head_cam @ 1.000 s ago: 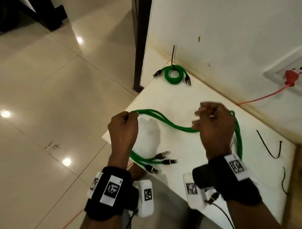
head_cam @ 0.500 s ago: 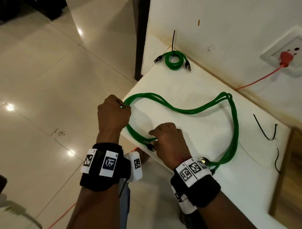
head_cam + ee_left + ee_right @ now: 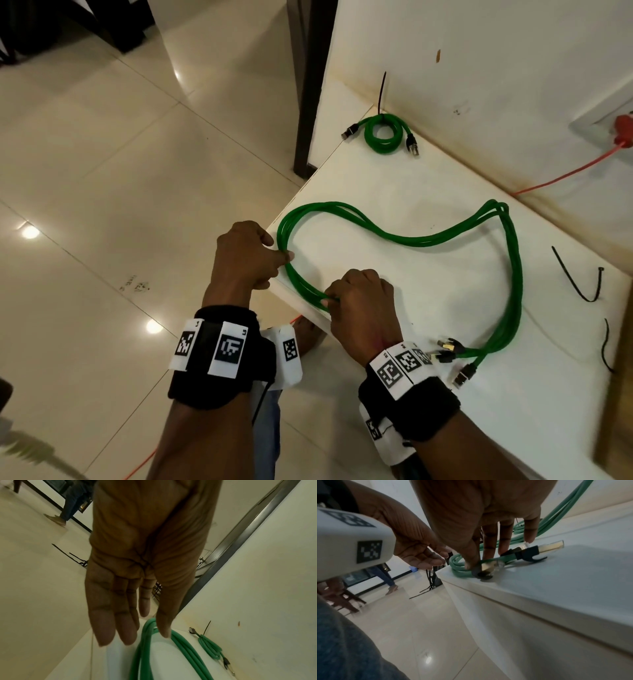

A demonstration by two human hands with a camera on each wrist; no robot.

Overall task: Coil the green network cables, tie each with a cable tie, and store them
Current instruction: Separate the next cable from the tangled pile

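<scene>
A loose bundle of green network cables lies as one wide loop on the white table. My left hand holds the loop's left bend at the table's edge, thumb on top of the strands. Just to its right, my right hand pinches the strands near the front edge, between thumb and fingers. The plug ends lie beside my right wrist. A coiled, tied green cable sits at the back by the wall.
Two loose black cable ties lie at the table's right side. An orange cord runs to a wall socket. A dark door frame stands at the table's back left. Floor lies left of the edge.
The loop, held up a second ago, now lies flat on the table. My right hand came from the loop's far right to the front edge beside my left hand.
</scene>
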